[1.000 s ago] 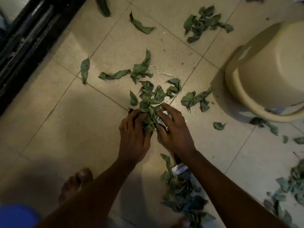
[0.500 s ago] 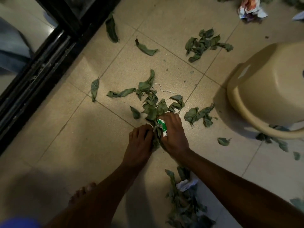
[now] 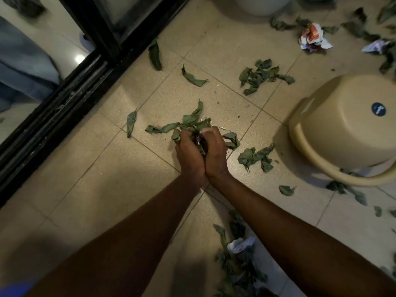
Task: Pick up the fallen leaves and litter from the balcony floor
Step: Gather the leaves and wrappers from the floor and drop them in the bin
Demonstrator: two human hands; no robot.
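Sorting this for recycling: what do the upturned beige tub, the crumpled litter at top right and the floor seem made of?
The beige tub is probably moulded plastic, smooth and matte, with a rolled rim. The crumpled litter looks like printed paper or wrapper, sharply creased. The floor is likely ceramic tile, speckled beige with grout lines.

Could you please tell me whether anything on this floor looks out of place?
Yes. The beige tub sits bottom up on the tiles, and crumpled paper lies among the scattered leaves beyond it.

both hands [image 3: 201,151] cupped round leaves [image 3: 192,123]
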